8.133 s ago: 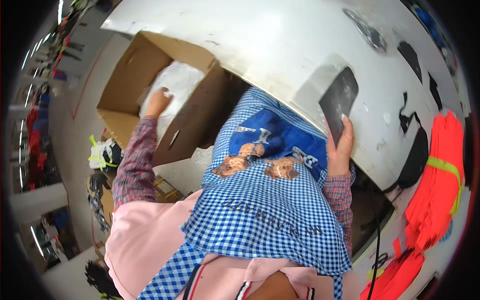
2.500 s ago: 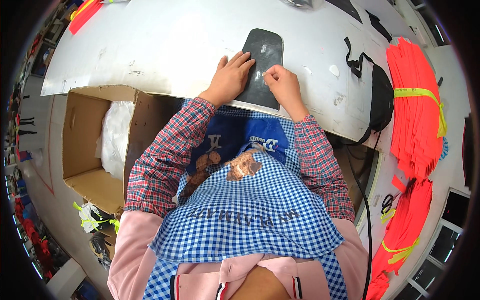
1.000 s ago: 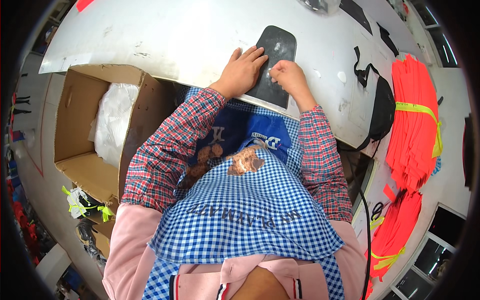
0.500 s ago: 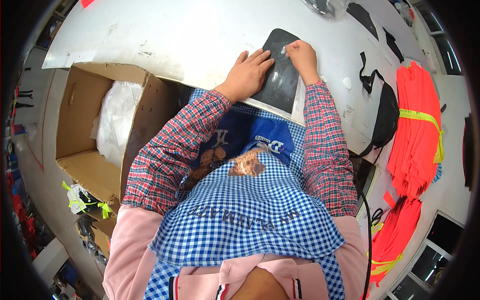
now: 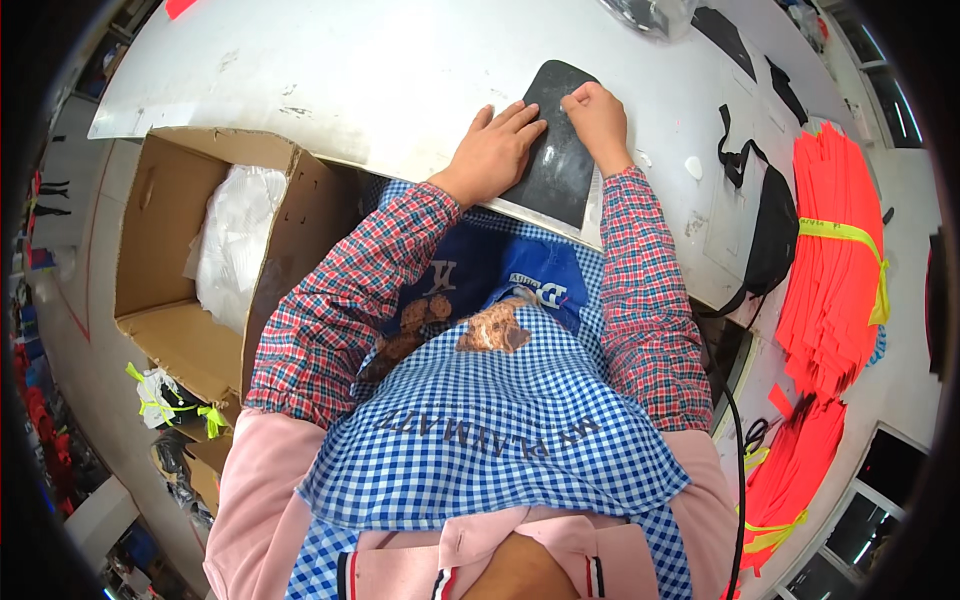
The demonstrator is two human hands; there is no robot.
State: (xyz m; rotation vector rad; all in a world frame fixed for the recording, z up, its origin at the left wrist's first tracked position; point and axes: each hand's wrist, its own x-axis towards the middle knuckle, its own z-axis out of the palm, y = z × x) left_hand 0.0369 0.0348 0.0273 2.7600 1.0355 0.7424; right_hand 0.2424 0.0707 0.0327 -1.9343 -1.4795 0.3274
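A flat black panel (image 5: 562,165) with a rounded far end lies on the white table, with pale chalky smears across its middle. My left hand (image 5: 493,150) rests on the panel's left edge, fingers stretched out and a little apart. Over the panel's right side, my right hand (image 5: 599,122) is closed in a pinch, fingertips at the black surface. Whatever sits between those fingertips is too small or hidden to name. Under the panel's near right edge a pale sheet or board shows.
An open cardboard box (image 5: 215,235) with white plastic wrapping stands left of the table (image 5: 330,60). To the right lie a black pouch with straps (image 5: 770,235), stacked red-orange fabric pieces (image 5: 828,270) tied with yellow bands, and scissors (image 5: 756,434). A black cable hangs beside my right arm.
My right hand has shifted slightly left and nearer across the panel, still pinched. My left hand stays almost where it was.
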